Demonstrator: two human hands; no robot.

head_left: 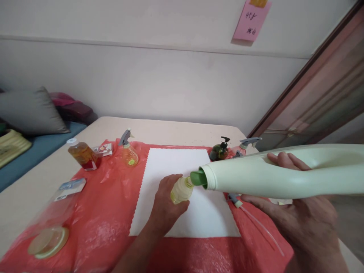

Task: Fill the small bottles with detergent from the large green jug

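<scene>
Reference: the white mat [210, 223], lying on the red sheet [96, 223], which covers part of the table [182, 131].

The right hand [309, 216] is at the near right of the mat, closed around the jug [256, 174], fingers over the top and palm below. The jug lies almost level, its open end above the mat's right half. The left hand [167, 204] is above the middle of the mat, clamped on the bottle [180, 191]. The bottle tilts toward the jug; its neck meets the green spout [199, 177] — contact or a slight gap, cannot tell.

Near left of the mat, well apart: a round translucent piece [48, 242]. Just beside the mat's right edge: the spray head [236, 201], its tube [264, 225] running toward the near right. Left of the mat, farther back: a flat packet [71, 189].

Beyond these, left of the mat: the amber bottle [83, 154] with a white cap. Between it and the mat's far left corner: the spray bottle [130, 155]. Near the mat's far right corner: the dark pump bottle [219, 151]. Right of that: a second sprayer [248, 143] — partly hidden by the jug.

Behind the mat, past the table: the wall [159, 83], with a pink note [251, 22].
</scene>
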